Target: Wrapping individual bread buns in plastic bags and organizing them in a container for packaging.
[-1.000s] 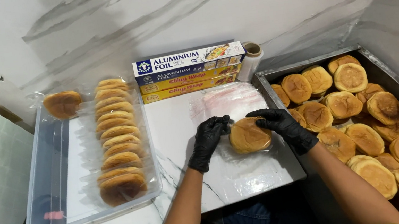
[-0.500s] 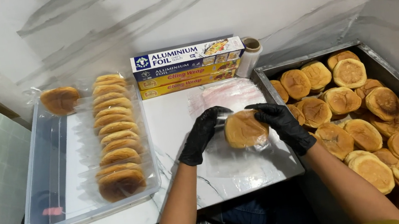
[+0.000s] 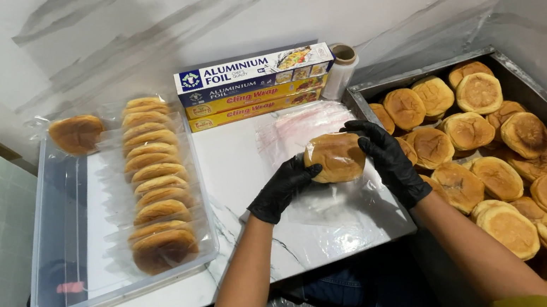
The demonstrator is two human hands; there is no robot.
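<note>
so the bun (image 3: 335,157) is now lifted clear of the bench (image 3: 240,172), where it was pressed down a second ago, and is clamped between left hand (image 3: 283,188) and right hand (image 3: 388,159), clear wrap (image 3: 327,203) trailing underneath, so wrapping looks well underway.

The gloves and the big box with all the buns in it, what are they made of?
The gloves on the left hand and right hand look like thin black rubbery material, maybe nitrile: matte, snug and wrinkled at the fingers. The big box looks like metal, probably steel: a grey, dull, shiny rim with folded corners.
</note>
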